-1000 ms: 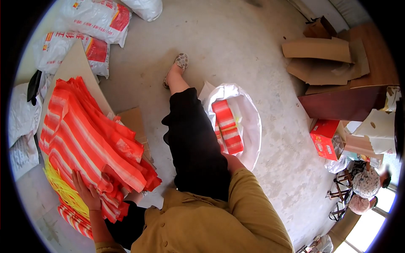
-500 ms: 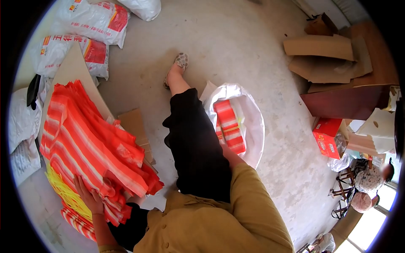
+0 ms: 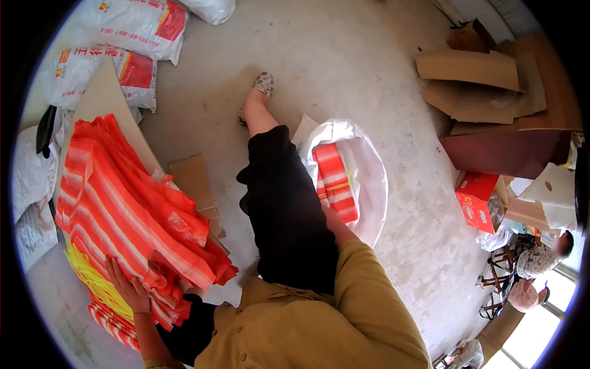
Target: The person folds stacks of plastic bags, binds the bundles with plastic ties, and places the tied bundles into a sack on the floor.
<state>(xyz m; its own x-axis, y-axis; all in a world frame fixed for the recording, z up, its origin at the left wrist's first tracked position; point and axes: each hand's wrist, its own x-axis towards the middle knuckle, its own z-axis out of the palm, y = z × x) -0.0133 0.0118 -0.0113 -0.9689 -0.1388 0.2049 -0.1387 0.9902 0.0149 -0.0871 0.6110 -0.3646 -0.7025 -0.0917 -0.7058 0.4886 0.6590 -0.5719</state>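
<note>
A large pile of red and white striped sheets (image 3: 129, 203) lies on a board at the left. My left hand (image 3: 131, 287) rests on the pile's lower part, fingers spread flat and holding nothing. Just left of it is a bunch of yellow strips (image 3: 95, 280). Beyond my black-clothed leg stands an open white sack (image 3: 372, 184) with folded striped bundles (image 3: 335, 184) inside. My right hand (image 3: 332, 222) reaches down at the sack's near side, beside the bundles; its fingers are hidden behind the leg.
White printed sacks (image 3: 117, 77) are stacked at the upper left. A cardboard piece (image 3: 195, 184) lies on the floor. Open cardboard (image 3: 470, 71) sits on a dark red table (image 3: 504, 150) at the right, above a red box (image 3: 475, 200). People (image 3: 538, 261) are at the lower right.
The view has shifted slightly. My left hand stays flat on the striped pile, and my right hand remains by the white sack. One person at the lower right has moved their head a little.
</note>
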